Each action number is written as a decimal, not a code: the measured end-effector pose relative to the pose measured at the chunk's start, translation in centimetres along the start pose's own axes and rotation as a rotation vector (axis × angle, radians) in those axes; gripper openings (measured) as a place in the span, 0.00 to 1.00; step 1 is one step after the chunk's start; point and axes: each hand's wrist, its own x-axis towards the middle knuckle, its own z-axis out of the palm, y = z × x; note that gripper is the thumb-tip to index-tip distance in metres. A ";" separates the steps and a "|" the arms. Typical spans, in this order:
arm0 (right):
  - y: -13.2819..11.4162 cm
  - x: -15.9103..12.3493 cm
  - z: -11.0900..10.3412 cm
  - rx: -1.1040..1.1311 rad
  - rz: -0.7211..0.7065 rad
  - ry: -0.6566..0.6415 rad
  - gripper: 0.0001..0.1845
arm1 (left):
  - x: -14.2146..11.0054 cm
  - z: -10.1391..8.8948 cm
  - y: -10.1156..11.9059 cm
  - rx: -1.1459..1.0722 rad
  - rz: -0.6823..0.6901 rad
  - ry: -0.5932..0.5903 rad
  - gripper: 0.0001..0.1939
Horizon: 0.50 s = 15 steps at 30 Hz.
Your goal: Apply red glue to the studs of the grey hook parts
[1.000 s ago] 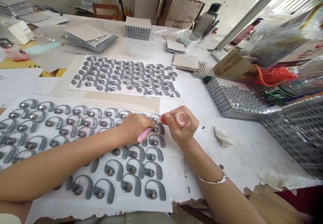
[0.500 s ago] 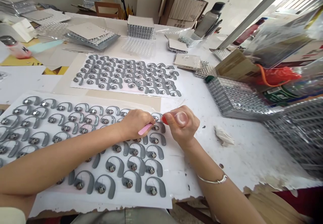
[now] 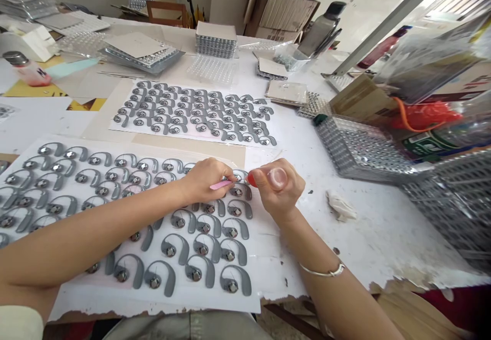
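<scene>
Pinched by the left hand (image 3: pixel 207 177), a slim pink stick (image 3: pixel 219 185) lies nearly level beside curved grey earpieces (image 3: pixel 248 193); the right hand (image 3: pixel 293 189) clasps a small, clear, red-tipped bottle (image 3: pixel 277 178).

Both hands (image 3: pixel 245 182) loosely closed, close together.

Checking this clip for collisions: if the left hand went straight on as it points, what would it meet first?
Probably the grey hooked piece just beyond the left hand, then the red tip in the right hand. Height is unclear, so the tip could come first.
</scene>
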 end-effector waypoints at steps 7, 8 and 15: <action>-0.1 -0.1 -0.1 0.014 0.011 -0.010 0.08 | 0.1 0.0 -0.3 -0.058 -0.001 0.021 0.06; -0.1 -0.1 -0.1 0.015 0.015 -0.011 0.09 | 0.2 0.0 -0.5 -0.071 -0.001 0.020 0.06; -0.3 0.0 0.1 0.010 0.023 -0.008 0.09 | 0.6 -0.1 -1.0 -0.157 -0.029 0.003 0.06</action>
